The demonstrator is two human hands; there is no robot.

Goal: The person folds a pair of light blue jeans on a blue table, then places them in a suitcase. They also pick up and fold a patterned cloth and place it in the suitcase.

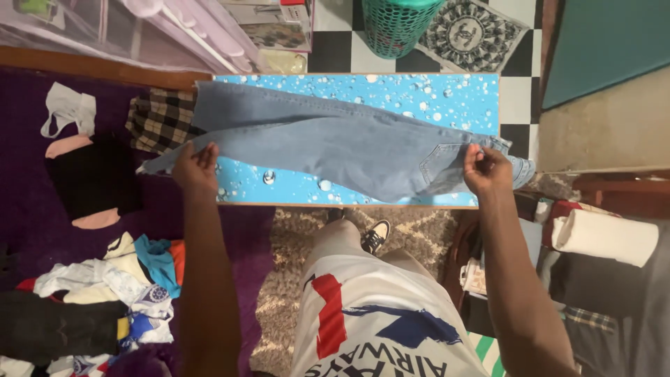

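Observation:
A pair of light blue jeans (328,143) lies stretched across a board with a blue water-drop print (419,94). My left hand (195,164) pinches the leg end of the jeans at the board's left edge. My right hand (485,167) grips the waistband near the back pocket at the board's right edge. The jeans are folded lengthwise, one leg over the other, and sag slightly between my hands.
A plaid cloth (160,119) lies under the jeans' leg ends on a purple cover (28,181). A heap of mixed clothes (98,293) sits at lower left. A green basket (398,24) stands beyond the board, a white roll (604,237) at right.

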